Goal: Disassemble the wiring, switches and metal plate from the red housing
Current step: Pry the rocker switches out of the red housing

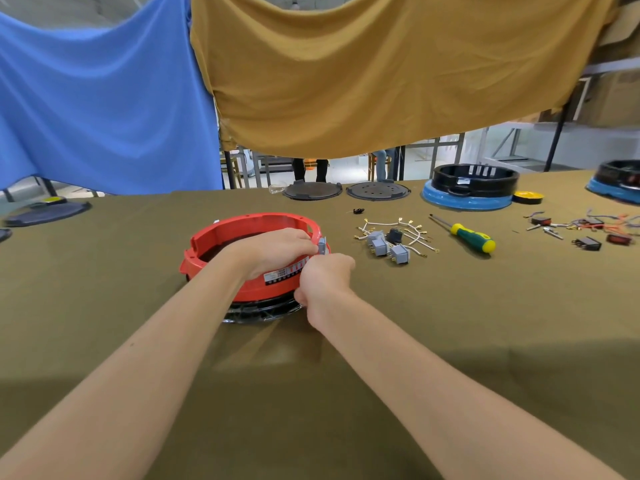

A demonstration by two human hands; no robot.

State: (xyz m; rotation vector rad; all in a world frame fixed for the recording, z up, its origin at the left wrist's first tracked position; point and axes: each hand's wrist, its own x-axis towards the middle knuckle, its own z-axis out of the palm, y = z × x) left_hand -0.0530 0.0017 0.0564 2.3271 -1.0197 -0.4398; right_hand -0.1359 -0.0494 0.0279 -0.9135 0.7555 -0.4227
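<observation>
The round red housing (pixel 242 225) sits on a black base on the olive-green table, a white label on its near wall. My left hand (pixel 273 249) reaches over the near rim and holds a grey switch (pixel 322 244) at the housing's right edge. My right hand (pixel 325 275) is curled against the outer wall just below that switch; what its fingertips pinch is hidden. To the right lie removed grey switches (pixel 384 245) and white wires (pixel 412 233) with gold terminals.
A green and yellow screwdriver (pixel 474 237) lies right of the loose parts. Two dark round plates (pixel 311 190) and a black housing on a blue base (pixel 474 185) stand at the back. More switches and wires (pixel 588 230) lie far right. Blue and tan cloths hang behind.
</observation>
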